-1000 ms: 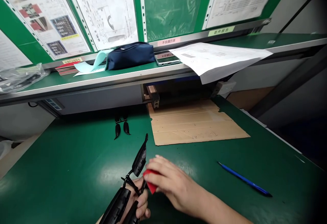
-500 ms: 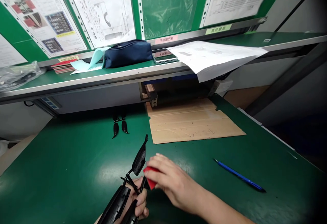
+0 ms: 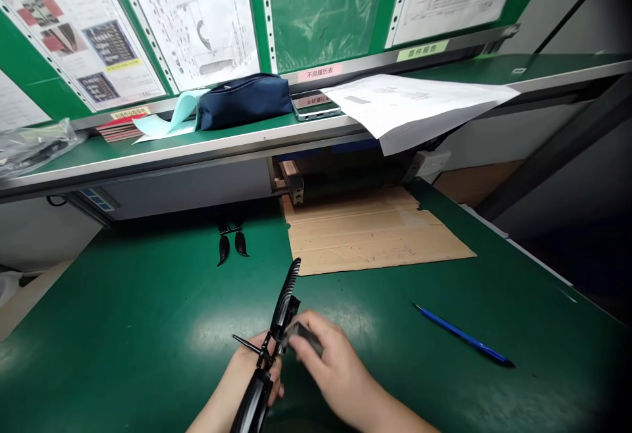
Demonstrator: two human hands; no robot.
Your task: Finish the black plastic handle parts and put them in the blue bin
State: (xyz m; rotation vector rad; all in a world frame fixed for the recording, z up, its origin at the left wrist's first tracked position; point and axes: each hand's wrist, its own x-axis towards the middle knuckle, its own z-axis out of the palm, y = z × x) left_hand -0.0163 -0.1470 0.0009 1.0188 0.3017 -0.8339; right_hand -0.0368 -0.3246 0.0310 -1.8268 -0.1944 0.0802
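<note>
My left hand (image 3: 273,374) is closed around a black plastic moulded part (image 3: 253,397), whose long, curved, blade-like pieces join at a thin central runner. One ribbed blade points up and away; the other runs down toward the bottom edge. A thin stem sticks out to the left. In my right hand (image 3: 333,360), a small block (image 3: 305,339) with a grey face showing is pinched between thumb and fingers. The block is against or very close to the middle of the black part; I cannot tell if they touch.
A similar black part (image 3: 232,243) lies at the back left of the green table (image 3: 148,328). Behind my hands is a flat cardboard sheet (image 3: 365,235), and a blue pen (image 3: 464,335) lies on the right. The shelf (image 3: 162,150) above holds a pencil case (image 3: 247,101), phone (image 3: 316,105) and papers (image 3: 415,107).
The black part has turned in my left hand, its far blade now showing a ribbed face. The block in my right hand has turned from a red face to a grey one.
</note>
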